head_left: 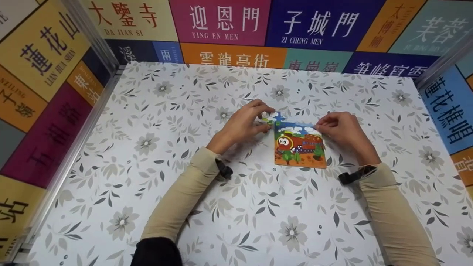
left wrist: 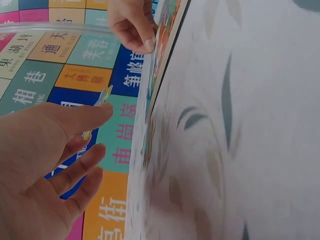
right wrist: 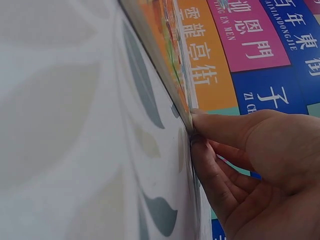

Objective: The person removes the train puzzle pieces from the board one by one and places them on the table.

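A flat jigsaw puzzle point(head_left: 300, 147) with a red cartoon train, green bushes and a blue cloudy sky lies on the table. My left hand point(head_left: 242, 123) pinches a small puzzle piece point(head_left: 273, 117) with cloud and blue on it, just off the puzzle's upper left corner. In the left wrist view that piece point(left wrist: 106, 94) sits between thumb and index finger, raised above the tabletop. At the puzzle's upper right edge, my right hand point(head_left: 343, 129) grips the border between thumb and forefinger. The right wrist view shows the thumb on the puzzle's edge point(right wrist: 177, 95).
A white tablecloth point(head_left: 292, 207) with grey flowers and leaves covers the table. Colourful panels point(head_left: 221, 22) with large characters stand along the back and both sides. A dark strap point(head_left: 223, 169) sits at the left wrist, another strap point(head_left: 356, 175) at the right.
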The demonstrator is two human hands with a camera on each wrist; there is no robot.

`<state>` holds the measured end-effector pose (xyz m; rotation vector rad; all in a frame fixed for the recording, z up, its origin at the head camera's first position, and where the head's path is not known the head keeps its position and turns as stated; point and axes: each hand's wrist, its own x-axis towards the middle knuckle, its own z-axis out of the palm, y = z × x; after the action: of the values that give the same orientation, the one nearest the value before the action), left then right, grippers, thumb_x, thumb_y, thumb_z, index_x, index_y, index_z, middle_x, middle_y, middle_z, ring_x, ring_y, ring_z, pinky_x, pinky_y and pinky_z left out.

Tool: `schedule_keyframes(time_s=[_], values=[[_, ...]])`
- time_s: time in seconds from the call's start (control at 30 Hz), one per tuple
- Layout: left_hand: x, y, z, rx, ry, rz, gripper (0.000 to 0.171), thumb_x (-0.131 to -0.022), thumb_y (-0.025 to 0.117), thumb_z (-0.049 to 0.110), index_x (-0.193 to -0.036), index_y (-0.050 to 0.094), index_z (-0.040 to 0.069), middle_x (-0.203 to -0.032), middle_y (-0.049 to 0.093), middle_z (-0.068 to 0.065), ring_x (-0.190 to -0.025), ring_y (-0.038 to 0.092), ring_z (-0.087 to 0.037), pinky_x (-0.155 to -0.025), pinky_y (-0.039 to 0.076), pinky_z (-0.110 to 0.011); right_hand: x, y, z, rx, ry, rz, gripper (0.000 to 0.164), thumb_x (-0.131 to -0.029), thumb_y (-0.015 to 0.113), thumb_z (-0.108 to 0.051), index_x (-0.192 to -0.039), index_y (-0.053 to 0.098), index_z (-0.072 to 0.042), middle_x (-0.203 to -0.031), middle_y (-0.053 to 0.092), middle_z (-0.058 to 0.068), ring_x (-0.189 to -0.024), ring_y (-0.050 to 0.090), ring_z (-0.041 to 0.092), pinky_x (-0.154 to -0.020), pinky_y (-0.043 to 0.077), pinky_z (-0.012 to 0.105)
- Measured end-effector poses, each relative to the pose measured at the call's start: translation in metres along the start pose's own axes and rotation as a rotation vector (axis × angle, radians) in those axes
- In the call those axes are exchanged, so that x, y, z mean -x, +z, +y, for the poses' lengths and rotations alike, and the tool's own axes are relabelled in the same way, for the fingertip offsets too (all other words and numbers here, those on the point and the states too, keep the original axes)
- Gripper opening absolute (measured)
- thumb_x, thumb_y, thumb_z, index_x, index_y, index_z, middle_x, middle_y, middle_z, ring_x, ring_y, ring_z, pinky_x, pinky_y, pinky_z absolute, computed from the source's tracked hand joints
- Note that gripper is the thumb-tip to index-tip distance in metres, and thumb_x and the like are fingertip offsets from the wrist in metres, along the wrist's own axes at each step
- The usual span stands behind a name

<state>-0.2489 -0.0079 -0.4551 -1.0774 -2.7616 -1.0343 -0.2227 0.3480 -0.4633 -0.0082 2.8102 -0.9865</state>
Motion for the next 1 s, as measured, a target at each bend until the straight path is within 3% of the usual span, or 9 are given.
schedule_keyframes(time_s=[0.27,0.43,0.73,1.0], values=[[0.011,-0.013,-0.019,0.016,0.024,0.022,0.047,-0.098,0.082,0.020,-0.143,0.070,0.012,-0.133,0.067,-0.008,-0.110,0.070,-0.023,-0.095,0.058,-0.035,0.000,0.001,0.000,0.013,-0.019,0.023,0.027,-0.103,0.077,-0.036,-0.116,0.080,-0.013,-0.108,0.078,0.011,-0.091,0.070,0.017,-0.073,0.053,0.020],[0.013,-0.015,-0.029,0.021,0.002,0.027,0.047,-0.097,0.083,0.019,-0.142,0.071,0.012,-0.132,0.068,-0.008,-0.108,0.071,-0.022,-0.093,0.059,-0.034,0.000,0.003,0.003,0.003,-0.043,0.038,0.024,-0.102,0.078,-0.034,-0.112,0.081,-0.012,-0.105,0.079,0.012,-0.086,0.070,0.014,-0.067,0.054,0.021],[0.017,-0.020,-0.045,0.032,-0.040,-0.013,0.045,-0.094,0.085,0.015,-0.138,0.073,0.011,-0.128,0.071,-0.010,-0.108,0.072,-0.027,-0.095,0.059,-0.038,0.002,0.003,0.003,0.004,-0.030,0.026,0.025,-0.102,0.078,-0.035,-0.114,0.080,-0.013,-0.107,0.079,0.011,-0.090,0.071,0.017,-0.071,0.054,0.021],[0.024,-0.028,-0.060,0.117,-0.068,-0.054,0.045,-0.092,0.087,0.013,-0.135,0.075,0.008,-0.124,0.072,-0.012,-0.107,0.072,-0.026,-0.095,0.060,-0.038,0.001,0.001,0.001,0.004,-0.027,0.020,0.027,-0.102,0.077,-0.035,-0.116,0.080,-0.013,-0.109,0.078,0.012,-0.092,0.071,0.019,-0.072,0.054,0.021]])
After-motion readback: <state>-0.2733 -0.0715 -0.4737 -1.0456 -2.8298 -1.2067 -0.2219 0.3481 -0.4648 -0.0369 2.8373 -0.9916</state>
